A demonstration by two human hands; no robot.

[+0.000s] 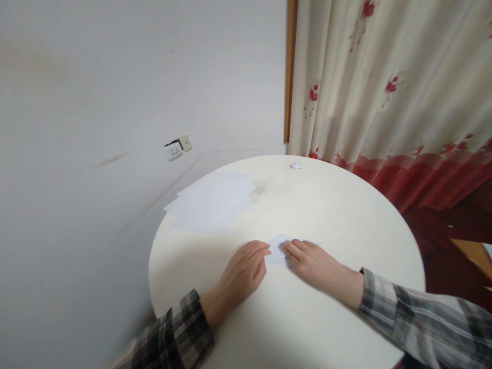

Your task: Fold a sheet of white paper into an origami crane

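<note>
A small piece of folded white paper [277, 256] lies on the round white table [330, 205] between my hands. My left hand [246, 264] pinches its left edge, thumb and fingers pressed together. On the other side, my right hand [309, 259] has its fingers curled down onto the paper and covers much of its right half. A thin corner of it shows beyond the right knuckles. How the folds run underneath the fingers cannot be made out.
Several loose white sheets [215, 197] overlap at the table's far left, near the wall. A small crumpled paper [296, 165] sits by the far edge. A wall socket [173, 150] is behind, and a flowered curtain [357, 102] hangs at the right.
</note>
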